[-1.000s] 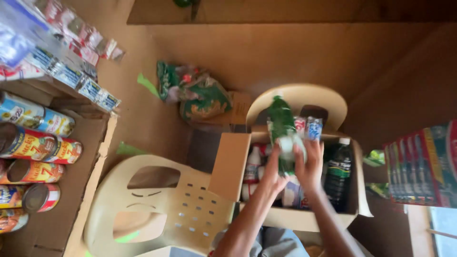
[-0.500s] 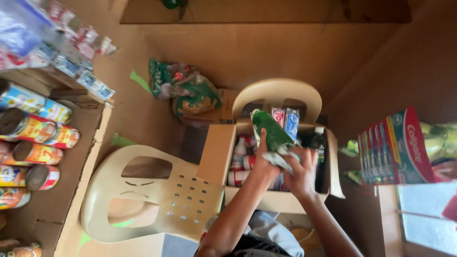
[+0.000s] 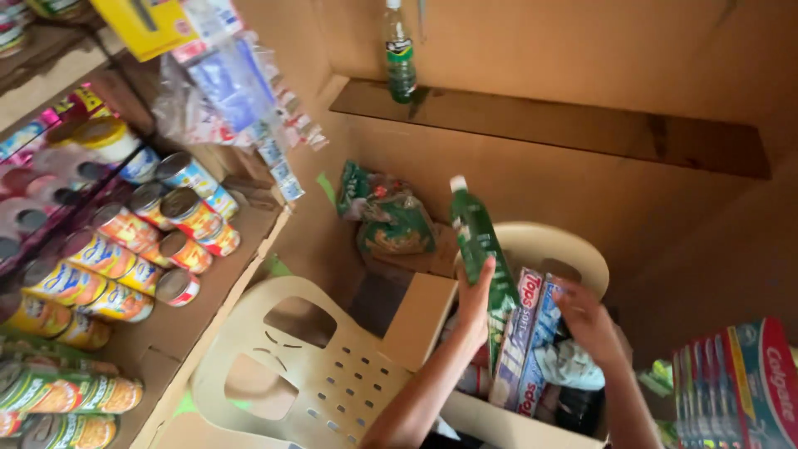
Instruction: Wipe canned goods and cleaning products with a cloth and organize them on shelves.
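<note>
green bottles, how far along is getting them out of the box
Done: one green bottle already stands on the wooden ledge up the wall. In hand: the left hand grips a second green bottle raised above the cardboard box, while the right hand reaches into the box beside the flat packs. Left: the held bottle is not on the ledge yet, and the box holds more goods.

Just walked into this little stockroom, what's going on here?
A person stands over an open cardboard box packed with goods. Their left hand grips a green bottle, held up above the box. Their right hand reaches among the packets inside. Beside it stand a beige plastic chair and a shelf of cans.
</note>
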